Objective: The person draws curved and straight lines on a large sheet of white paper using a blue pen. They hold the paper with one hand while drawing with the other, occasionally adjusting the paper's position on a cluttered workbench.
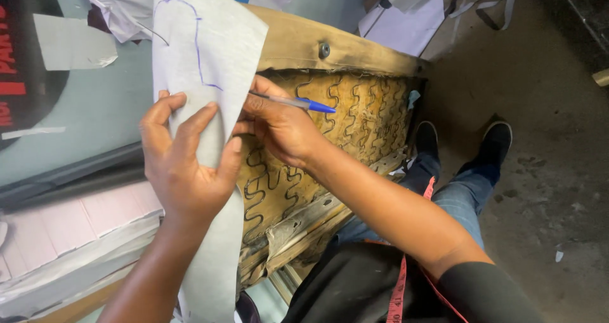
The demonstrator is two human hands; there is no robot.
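Left hand (184,164) lay flat on a long grey fabric strip (206,50), fingers (158,110) spread open and pressing it down, thumb at the strip's right edge. The strip ran near-to-far, long axis almost upright in view, far end wider and carrying a blue pen-drawn outline (193,31); near end narrowed and dropped out of view at the bottom.

Right hand (279,129) sat just right of the strip, fingers closed around a blue ballpoint pen (298,102). Pen's long axis lay nearly level, slightly tilted, blue capped end pointing right; writing tip hidden behind the fingers next to the strip's edge, contact could not be told.

Under both hands stood a worn seat frame (336,50) with tan webbing and zigzag wire springs (355,117), one bolt (324,50) in its far rail. Dark rounded sign (25,56) with red lettering at far left, a grey patch across it. Pale pink flat sheets (76,218) stacked near left. White sheets (406,18) lay far right on the concrete floor (545,171). Red measuring tape (399,291) hung near the person's lap, black shoes (495,139) on the floor.
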